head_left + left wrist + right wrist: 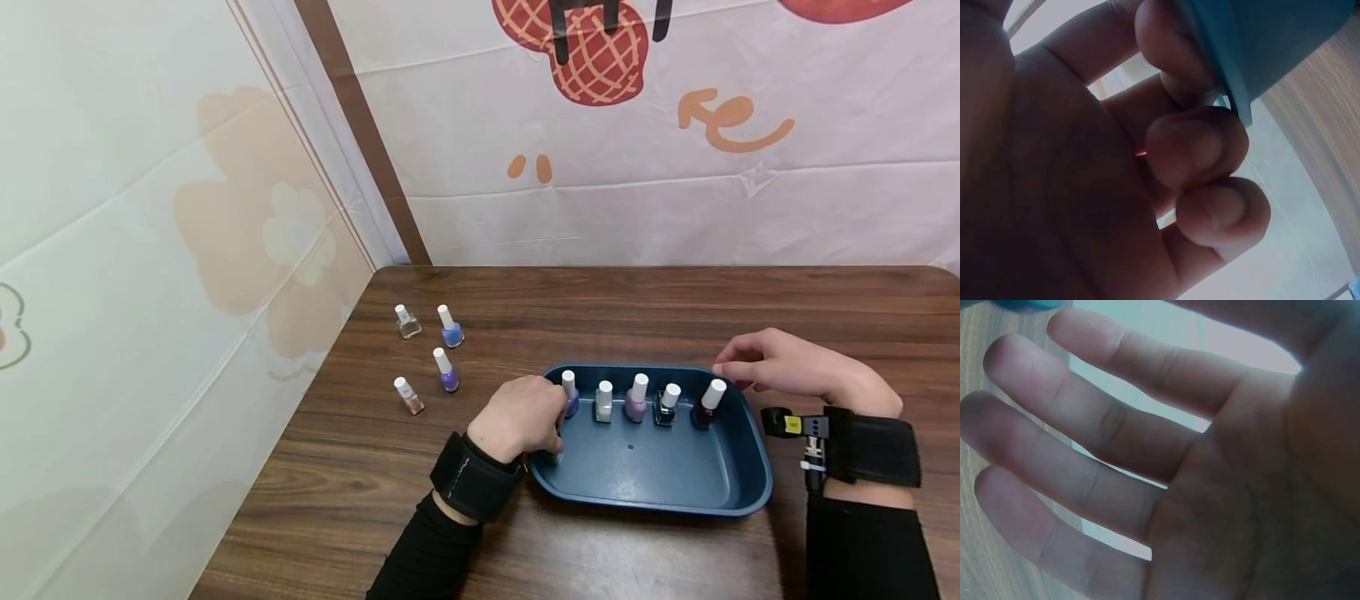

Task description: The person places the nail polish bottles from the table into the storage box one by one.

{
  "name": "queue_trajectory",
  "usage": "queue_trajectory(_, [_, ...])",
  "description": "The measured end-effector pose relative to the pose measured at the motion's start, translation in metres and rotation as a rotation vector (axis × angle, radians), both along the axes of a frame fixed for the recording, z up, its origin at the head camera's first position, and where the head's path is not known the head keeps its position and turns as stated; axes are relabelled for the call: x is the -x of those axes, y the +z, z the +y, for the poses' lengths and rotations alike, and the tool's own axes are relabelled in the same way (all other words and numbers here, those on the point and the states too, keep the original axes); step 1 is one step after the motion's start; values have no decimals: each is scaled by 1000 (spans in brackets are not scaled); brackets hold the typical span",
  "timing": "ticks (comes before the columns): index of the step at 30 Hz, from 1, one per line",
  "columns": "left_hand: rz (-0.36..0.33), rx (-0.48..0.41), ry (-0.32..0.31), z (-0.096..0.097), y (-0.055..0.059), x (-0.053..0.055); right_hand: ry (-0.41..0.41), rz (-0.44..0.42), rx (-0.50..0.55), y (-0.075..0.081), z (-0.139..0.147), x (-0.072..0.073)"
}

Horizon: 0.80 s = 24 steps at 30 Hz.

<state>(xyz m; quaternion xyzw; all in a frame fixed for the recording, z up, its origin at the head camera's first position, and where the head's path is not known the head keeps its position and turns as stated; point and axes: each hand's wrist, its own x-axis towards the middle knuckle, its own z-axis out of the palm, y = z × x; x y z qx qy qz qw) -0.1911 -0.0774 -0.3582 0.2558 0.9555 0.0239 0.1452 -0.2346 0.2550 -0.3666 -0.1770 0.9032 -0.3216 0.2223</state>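
A dark blue tray (660, 467) stands on the table. My left hand (522, 417) reaches over its left end, fingers curled at the rim (1235, 75), pinching a small nail polish bottle (553, 457) mostly hidden under the fingers. Along the tray's far side stand several white-capped bottles: a purple one (572, 406), a pale one (603, 404) with a yellow label, a lilac one (636, 407), a black one (665, 408) and a dark red one (705, 410). My right hand (802, 367) lies by the far right corner, its loosely bent fingers (1029, 369) near the rim.
Left of the tray, more nail polish bottles stand on the wooden table (360, 500): a clear one (409, 326), a blue one (452, 335), a purple one (448, 377) and a pinkish one (412, 402). Printed cloth (637, 208) hangs behind the table and along its left side.
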Motion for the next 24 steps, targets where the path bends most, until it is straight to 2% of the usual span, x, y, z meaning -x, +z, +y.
queue_trajectory(5, [0, 7, -7, -1, 0, -3, -2, 5, -5, 0, -2, -2])
queue_trajectory(24, [-67, -23, -15, -12, 1, -6, -23, 6, -13, -1, -11, -14])
